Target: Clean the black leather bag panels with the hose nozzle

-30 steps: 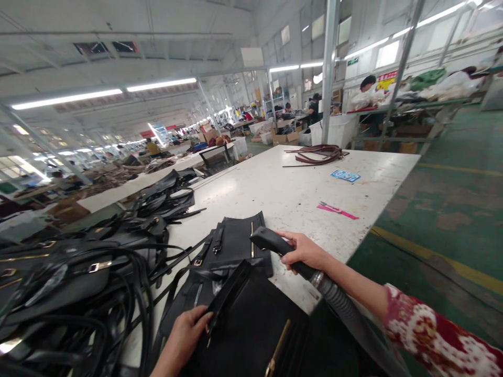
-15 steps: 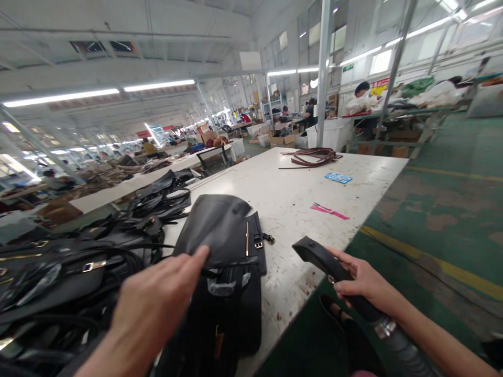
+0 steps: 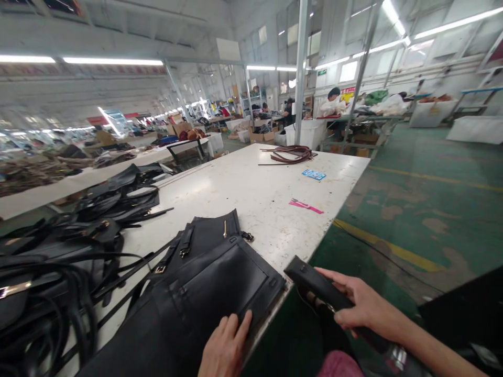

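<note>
A black leather bag lies on the near part of the table, its flap spread toward the right edge. My left hand rests on that flap near the table edge, fingers stretched out and lying flat. Off the table's right edge, my right hand is wrapped round a black vacuum hose handle with a metal clamp at its lower end. The nozzle points up and left, close to the flap's corner but apart from it. A buckled strap and a short gold zip show at the bag's far end.
More black bags and straps are heaped on the left. The white table carries brown straps, a blue patterned card and a pink thread snipper. A cable runs over the green floor. People work in the background.
The bag's flap has swung over to the right and lies flat. My left hand has moved right and down onto it. The view has turned right; my right hand still holds the hose handle.
</note>
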Demonstrator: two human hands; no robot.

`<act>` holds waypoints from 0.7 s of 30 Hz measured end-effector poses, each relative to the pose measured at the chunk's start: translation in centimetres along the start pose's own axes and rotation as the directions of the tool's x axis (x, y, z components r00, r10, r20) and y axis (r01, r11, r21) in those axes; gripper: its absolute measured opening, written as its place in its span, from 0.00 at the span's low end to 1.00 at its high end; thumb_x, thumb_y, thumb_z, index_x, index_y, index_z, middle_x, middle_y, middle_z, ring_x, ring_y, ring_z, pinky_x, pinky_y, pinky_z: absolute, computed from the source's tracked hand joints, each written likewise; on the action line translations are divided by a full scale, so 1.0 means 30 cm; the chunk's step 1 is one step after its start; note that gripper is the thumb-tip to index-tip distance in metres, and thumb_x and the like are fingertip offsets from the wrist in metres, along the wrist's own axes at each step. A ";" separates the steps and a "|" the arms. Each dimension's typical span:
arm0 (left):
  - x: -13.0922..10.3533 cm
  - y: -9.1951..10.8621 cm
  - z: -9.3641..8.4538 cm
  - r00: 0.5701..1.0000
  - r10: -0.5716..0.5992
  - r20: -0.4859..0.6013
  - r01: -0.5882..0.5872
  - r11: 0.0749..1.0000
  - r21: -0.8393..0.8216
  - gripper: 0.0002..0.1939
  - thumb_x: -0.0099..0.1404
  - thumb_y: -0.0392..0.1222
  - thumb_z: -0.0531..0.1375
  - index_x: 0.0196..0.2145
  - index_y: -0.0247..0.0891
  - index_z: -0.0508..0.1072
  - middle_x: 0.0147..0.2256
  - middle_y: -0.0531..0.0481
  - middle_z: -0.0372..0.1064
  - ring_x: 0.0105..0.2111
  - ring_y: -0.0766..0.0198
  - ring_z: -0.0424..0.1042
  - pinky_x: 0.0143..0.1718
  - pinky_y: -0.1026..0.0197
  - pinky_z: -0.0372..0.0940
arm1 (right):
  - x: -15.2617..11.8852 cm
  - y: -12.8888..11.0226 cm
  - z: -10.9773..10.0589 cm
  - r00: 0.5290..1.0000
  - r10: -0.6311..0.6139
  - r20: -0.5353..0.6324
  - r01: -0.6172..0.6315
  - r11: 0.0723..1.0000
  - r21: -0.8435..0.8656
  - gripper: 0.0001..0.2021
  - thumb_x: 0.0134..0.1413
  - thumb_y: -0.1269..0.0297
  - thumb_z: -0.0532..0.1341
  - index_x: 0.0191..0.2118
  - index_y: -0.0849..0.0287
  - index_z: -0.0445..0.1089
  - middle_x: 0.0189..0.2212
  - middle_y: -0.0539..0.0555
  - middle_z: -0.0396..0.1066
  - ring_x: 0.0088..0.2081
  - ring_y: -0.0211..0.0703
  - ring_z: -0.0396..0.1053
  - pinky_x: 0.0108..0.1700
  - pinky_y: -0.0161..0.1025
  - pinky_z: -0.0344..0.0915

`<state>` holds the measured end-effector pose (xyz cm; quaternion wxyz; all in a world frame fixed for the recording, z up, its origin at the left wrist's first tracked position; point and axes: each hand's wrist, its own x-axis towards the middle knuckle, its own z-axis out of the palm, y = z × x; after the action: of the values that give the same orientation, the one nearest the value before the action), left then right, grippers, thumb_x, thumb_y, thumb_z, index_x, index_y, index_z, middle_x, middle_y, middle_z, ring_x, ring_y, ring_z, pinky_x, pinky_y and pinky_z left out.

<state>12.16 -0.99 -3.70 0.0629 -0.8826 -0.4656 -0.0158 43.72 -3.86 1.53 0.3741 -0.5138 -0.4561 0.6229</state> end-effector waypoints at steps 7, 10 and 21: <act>0.027 -0.015 0.026 0.993 0.104 0.049 -0.100 0.992 -0.080 0.24 0.55 0.30 0.52 0.50 0.45 0.63 0.51 0.48 0.61 0.44 0.60 0.65 0.44 0.59 0.65 | 0.142 -0.107 0.057 0.926 0.149 0.347 -0.126 0.988 -0.088 0.37 0.33 0.78 0.58 0.56 0.51 0.54 0.28 0.49 0.70 0.17 0.33 0.65 0.13 0.25 0.63; 0.038 -0.027 0.017 0.980 0.170 0.101 -0.158 0.981 -0.114 0.24 0.57 0.32 0.51 0.51 0.42 0.62 0.54 0.49 0.58 0.44 0.59 0.66 0.43 0.59 0.66 | 0.242 -0.134 0.090 0.904 0.194 0.382 -0.157 0.979 -0.127 0.35 0.34 0.77 0.59 0.54 0.53 0.57 0.20 0.48 0.69 0.16 0.37 0.66 0.13 0.27 0.64; 0.027 -0.018 0.017 0.992 0.088 0.091 -0.065 0.970 -0.232 0.26 0.54 0.29 0.50 0.51 0.44 0.63 0.53 0.51 0.58 0.47 0.57 0.65 0.46 0.55 0.64 | 0.214 -0.150 0.091 0.896 0.190 0.401 -0.143 0.979 -0.144 0.34 0.35 0.75 0.59 0.54 0.53 0.56 0.26 0.50 0.69 0.17 0.36 0.67 0.15 0.28 0.64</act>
<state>12.17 0.04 -4.10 -0.0622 -0.9009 -0.4289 -0.0223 39.80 3.00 4.04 0.1857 -0.4276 -0.5128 0.7209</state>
